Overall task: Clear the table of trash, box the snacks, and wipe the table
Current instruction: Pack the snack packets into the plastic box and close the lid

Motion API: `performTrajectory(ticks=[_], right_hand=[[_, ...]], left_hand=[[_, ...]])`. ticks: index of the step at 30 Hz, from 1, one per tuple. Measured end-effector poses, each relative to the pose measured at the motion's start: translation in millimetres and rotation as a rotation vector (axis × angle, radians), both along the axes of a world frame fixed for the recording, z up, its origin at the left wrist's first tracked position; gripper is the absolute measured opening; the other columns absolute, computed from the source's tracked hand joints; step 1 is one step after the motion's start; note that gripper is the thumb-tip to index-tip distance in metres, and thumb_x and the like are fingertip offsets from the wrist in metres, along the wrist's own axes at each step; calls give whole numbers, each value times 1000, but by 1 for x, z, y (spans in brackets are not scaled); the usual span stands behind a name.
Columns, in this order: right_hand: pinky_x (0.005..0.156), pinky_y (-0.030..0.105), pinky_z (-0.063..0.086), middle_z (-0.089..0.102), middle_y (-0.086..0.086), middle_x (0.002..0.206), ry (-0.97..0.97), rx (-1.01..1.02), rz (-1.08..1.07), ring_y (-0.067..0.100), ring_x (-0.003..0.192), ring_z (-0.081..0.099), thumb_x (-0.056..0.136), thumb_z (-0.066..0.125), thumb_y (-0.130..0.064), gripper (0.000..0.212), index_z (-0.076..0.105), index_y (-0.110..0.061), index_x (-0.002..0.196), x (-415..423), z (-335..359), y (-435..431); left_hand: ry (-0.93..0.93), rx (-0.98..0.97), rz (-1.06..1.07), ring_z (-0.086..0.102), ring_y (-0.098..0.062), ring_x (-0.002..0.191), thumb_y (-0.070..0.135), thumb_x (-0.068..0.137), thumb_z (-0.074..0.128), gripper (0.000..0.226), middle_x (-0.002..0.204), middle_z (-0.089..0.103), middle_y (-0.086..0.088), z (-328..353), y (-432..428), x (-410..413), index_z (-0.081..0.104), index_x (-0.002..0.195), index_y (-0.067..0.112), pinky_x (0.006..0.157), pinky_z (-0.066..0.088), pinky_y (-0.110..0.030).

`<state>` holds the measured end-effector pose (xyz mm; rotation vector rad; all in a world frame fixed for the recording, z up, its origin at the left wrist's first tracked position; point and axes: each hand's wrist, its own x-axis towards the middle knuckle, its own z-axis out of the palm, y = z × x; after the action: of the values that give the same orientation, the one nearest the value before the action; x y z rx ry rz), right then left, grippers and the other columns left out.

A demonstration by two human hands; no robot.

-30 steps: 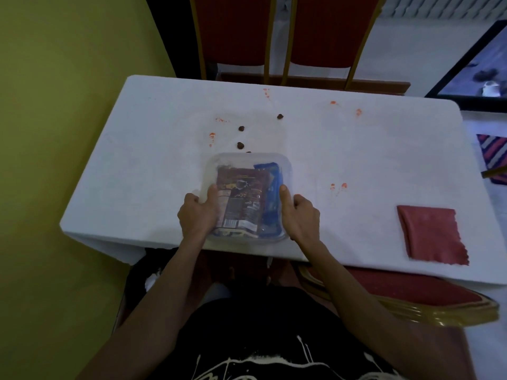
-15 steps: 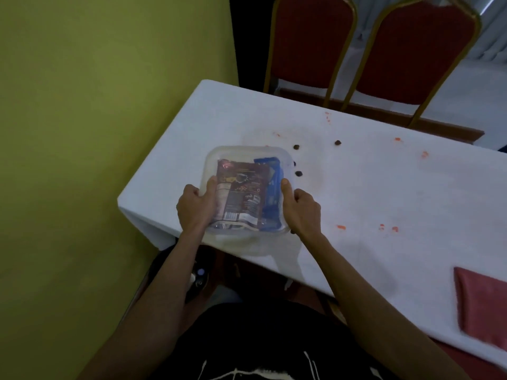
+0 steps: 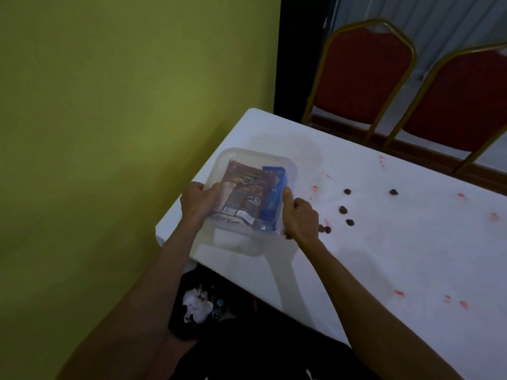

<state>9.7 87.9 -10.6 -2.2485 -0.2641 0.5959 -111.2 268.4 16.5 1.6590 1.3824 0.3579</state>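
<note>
- Clear snack box [image 3: 248, 155] sitting at frame centre, over left corner of white table [image 3: 384, 256]; its shadow falling on cloth just below.
- Left hand [image 3: 196, 201] gripping box's left edge, thumb lying on lid.
- Right hand [image 3: 299, 218] gripping box's right edge, thumb pointing up along lid.
- Brown packet [image 3: 242, 192] and blue packet [image 3: 274, 197] lying side by side inside box.
- Dark crumbs [image 3: 343, 209] and red smears [image 3: 463, 304] lying on cloth right of box.
- Bin [image 3: 178, 325] holding crumpled trash, standing under table, lower centre.

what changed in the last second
The clear box moved left along the table, from in front of the crumbs to the corner by the yellow wall. The left hand and right hand kept gripping its sides; snack packets inside, crumbs and red stains stayed put.
</note>
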Motion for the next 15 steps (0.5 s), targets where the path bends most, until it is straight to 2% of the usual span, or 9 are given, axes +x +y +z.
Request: performTrajectory(ticks=[2, 5, 8, 10, 13, 15], right_hand=[[67, 42, 63, 63, 6, 76, -16, -2, -11, 25, 64, 70, 97, 28, -70, 58, 47, -20, 72, 10, -1, 18], [55, 31, 59, 63, 5, 78, -27, -31, -2, 21, 59, 68, 98, 29, -68, 55, 48, -20, 78, 27, -1, 41], [46, 22, 48, 64, 6, 86, -26, -80, -8, 19, 60, 66, 99, 28, -66, 56, 51, -16, 91, 48, -2, 61], [46, 21, 49, 64, 6, 93, 7, -99, -10, 18, 62, 65, 99, 29, -66, 54, 50, -16, 99, 63, -6, 74], [44, 25, 53, 62, 9, 111, 82, -97, -30, 20, 73, 67, 99, 36, -63, 53, 46, -15, 118, 85, -7, 95], [41, 26, 51, 58, 11, 124, 131, -90, -47, 24, 83, 66, 99, 43, -59, 57, 41, -12, 132, 97, -8, 110]], left_hand=[[-34, -79, -27, 56, -12, 65, 25, 82, 67, 19, 83, 63, -2, 1, 17, 12, 67, 90, 8, 50, 38, -25], [-96, -192, -68, 54, -12, 65, 6, 78, 65, 22, 88, 64, -4, 5, 39, 34, 67, 101, 4, 51, 40, -24], [-85, -254, -115, 46, -14, 62, -3, 78, 59, 21, 80, 56, -2, 6, 59, 58, 60, 96, 6, 47, 34, -21], [-65, -266, -143, 44, -16, 60, -5, 77, 58, 20, 75, 53, -2, 5, 74, 72, 58, 93, 7, 38, 29, -16], [-78, -287, -140, 46, -19, 61, -6, 73, 56, 23, 77, 53, -6, 4, 98, 96, 59, 92, 5, 36, 29, -13], [-87, -303, -133, 45, -19, 57, -9, 73, 53, 17, 74, 51, -6, 4, 112, 112, 57, 83, 5, 33, 30, -12]])
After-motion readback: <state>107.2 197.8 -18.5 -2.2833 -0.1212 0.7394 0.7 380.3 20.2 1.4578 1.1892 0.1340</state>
